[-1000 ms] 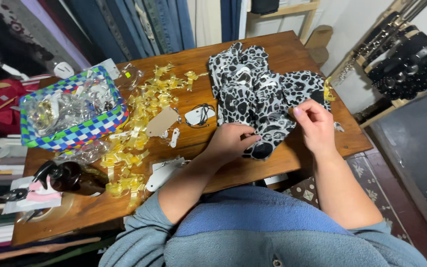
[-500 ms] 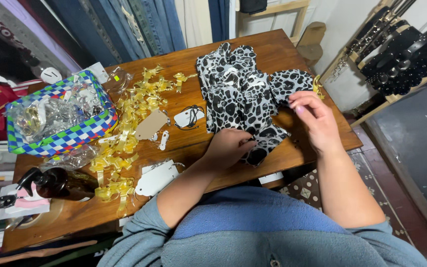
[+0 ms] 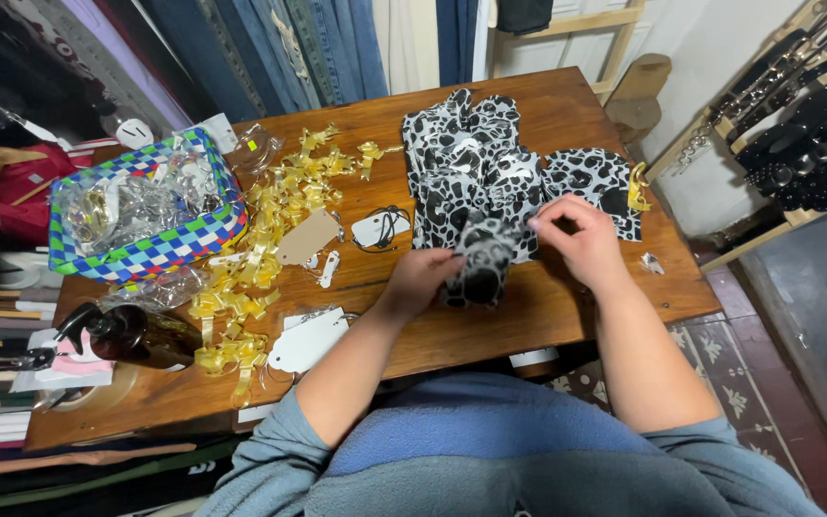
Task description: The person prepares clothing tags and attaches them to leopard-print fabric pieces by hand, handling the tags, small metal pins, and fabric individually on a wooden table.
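While both hands' fingers pinch spotted cloth [image 3: 479, 263], left hand [image 3: 420, 278], right hand [image 3: 576, 239], bare table edge [image 3: 528, 330] below.

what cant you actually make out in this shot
- Head view: the part of the black-and-white spotted fabric piece under the left hand and right hand is covered by fingers, so each grip is unclear.
- Contents of the checkered basket: a shiny tangle, too small to identify.
- Dark brown bottle: its label is unreadable.
- The rack of dark items is cut off by the right edge.
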